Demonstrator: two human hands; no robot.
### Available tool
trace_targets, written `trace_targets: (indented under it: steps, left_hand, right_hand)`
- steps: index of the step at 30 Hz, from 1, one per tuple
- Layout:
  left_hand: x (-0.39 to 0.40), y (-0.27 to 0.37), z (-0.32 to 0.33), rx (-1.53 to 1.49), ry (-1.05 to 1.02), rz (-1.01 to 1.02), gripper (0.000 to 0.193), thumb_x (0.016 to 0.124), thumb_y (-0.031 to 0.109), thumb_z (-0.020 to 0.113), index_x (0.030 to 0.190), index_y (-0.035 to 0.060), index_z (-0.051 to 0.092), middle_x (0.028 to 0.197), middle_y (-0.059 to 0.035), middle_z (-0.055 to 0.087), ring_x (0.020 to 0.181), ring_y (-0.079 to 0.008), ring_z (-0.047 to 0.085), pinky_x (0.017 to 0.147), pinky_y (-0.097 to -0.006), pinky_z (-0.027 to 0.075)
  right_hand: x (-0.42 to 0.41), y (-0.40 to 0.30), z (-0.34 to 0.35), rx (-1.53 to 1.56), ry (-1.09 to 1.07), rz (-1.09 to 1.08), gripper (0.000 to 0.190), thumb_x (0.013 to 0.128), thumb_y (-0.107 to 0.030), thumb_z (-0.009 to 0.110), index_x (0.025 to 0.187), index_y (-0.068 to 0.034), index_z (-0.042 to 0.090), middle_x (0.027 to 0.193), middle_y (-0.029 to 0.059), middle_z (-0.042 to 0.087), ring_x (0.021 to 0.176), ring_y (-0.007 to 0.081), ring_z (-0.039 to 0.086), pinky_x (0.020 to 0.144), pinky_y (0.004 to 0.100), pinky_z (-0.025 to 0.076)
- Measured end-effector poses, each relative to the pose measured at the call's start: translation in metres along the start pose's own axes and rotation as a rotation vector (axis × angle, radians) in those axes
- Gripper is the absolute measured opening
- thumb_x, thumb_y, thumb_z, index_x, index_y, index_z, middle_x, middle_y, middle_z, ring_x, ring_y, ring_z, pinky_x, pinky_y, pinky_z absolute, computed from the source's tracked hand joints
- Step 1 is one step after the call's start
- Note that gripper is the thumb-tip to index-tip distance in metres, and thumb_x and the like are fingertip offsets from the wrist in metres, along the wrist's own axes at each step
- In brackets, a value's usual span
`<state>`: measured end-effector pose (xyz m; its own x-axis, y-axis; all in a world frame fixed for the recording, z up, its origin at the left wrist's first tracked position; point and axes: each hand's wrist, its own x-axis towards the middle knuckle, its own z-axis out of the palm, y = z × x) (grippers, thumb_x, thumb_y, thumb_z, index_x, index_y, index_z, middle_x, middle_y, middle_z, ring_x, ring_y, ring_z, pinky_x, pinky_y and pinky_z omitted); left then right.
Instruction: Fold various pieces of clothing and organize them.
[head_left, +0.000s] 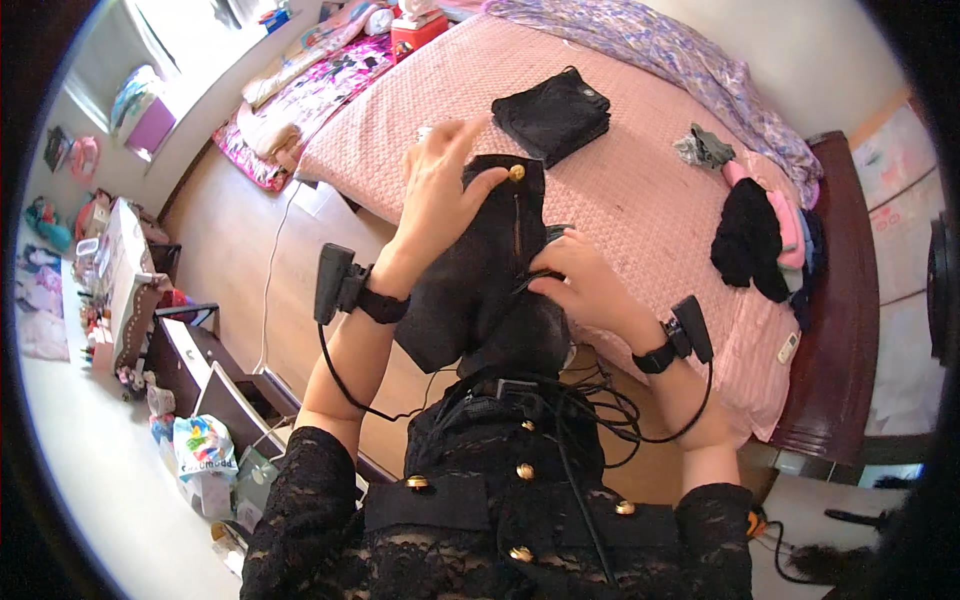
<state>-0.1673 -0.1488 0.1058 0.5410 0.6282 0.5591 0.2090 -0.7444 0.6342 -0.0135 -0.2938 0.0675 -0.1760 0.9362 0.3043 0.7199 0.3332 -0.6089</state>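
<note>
Black shorts or trousers (480, 277) with a gold button and a metal fly zipper hang in front of me at the bed's near edge. My left hand (442, 195) holds their waistband, its thumb beside the button and its other fingers pointing up and away. Lower and to the right, my right hand (585, 277) grips an edge of the same garment near the zipper, fingers curled round the cloth. The garment's lower end hangs near my waist. A folded black garment (551, 116) lies on the bed just beyond my hands.
The bed has a pink quilted cover (645, 202). Dark, pink and blue clothes (750, 232) are heaped toward the headboard (832, 300), near a white remote control (787, 349). Black cables (615, 412) loop at my waist. A cluttered desk (217, 352) stands left.
</note>
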Motion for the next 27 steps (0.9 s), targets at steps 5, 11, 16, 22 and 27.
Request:
trace_targets:
  steps: [5, 11, 16, 22, 27]
  left_hand:
    - [-0.084, -0.013, 0.028, 0.061, 0.083, -0.115, 0.034, 0.066, 0.024, 0.075, 0.082, 0.0026, 0.054, 0.08, -0.0116, 0.054, 0.079, -0.03, 0.053, 0.071, -0.0361, 0.041]
    - [-0.129, -0.012, 0.06, -0.34, -0.02, -0.413, 0.024, 0.075, 0.014, 0.066, 0.093, -0.0002, 0.057, 0.084, -0.0138, 0.059, 0.081, -0.0291, 0.057, 0.074, -0.0348, 0.044]
    - [-0.131, -0.024, 0.061, -0.543, -0.084, -0.451, 0.024, 0.077, 0.008, 0.061, 0.098, -0.0008, 0.057, 0.087, -0.0168, 0.06, 0.082, -0.0302, 0.058, 0.074, -0.0328, 0.045]
    - [-0.128, -0.021, 0.059, -0.457, -0.287, -0.411, 0.027, 0.072, 0.01, 0.054, 0.096, -0.002, 0.058, 0.09, -0.0198, 0.06, 0.087, -0.0322, 0.058, 0.077, -0.0366, 0.045]
    - [-0.125, -0.012, 0.061, -0.338, -0.286, -0.454, 0.027, 0.072, 0.009, 0.046, 0.092, -0.0035, 0.059, 0.076, -0.0188, 0.059, 0.07, -0.0241, 0.058, 0.066, -0.0329, 0.045]
  right_hand:
    - [0.007, 0.002, 0.001, 0.08, 0.171, 0.126, 0.016, 0.075, -0.012, 0.064, 0.086, -0.002, 0.059, 0.082, 0.0112, 0.056, 0.083, 0.0259, 0.053, 0.081, 0.0351, 0.038]
    - [0.003, -0.006, 0.01, 0.064, 0.147, 0.13, 0.018, 0.074, -0.016, 0.066, 0.087, -0.005, 0.06, 0.083, 0.0098, 0.058, 0.085, 0.0281, 0.053, 0.079, 0.0372, 0.04]
    - [0.008, -0.016, -0.003, -0.01, 0.176, 0.167, 0.015, 0.075, -0.014, 0.064, 0.087, -0.006, 0.063, 0.079, 0.0059, 0.059, 0.077, 0.0215, 0.055, 0.076, 0.0324, 0.039]
    - [0.009, -0.008, -0.012, -0.348, -0.082, -0.156, 0.012, 0.072, -0.012, 0.064, 0.084, -0.01, 0.066, 0.076, 0.0028, 0.061, 0.075, 0.0197, 0.057, 0.076, 0.0322, 0.039]
    - [0.0, -0.011, -0.003, -0.429, -0.232, -0.179, 0.013, 0.074, -0.016, 0.064, 0.084, -0.009, 0.067, 0.077, 0.0035, 0.063, 0.075, 0.0183, 0.058, 0.078, 0.032, 0.039]
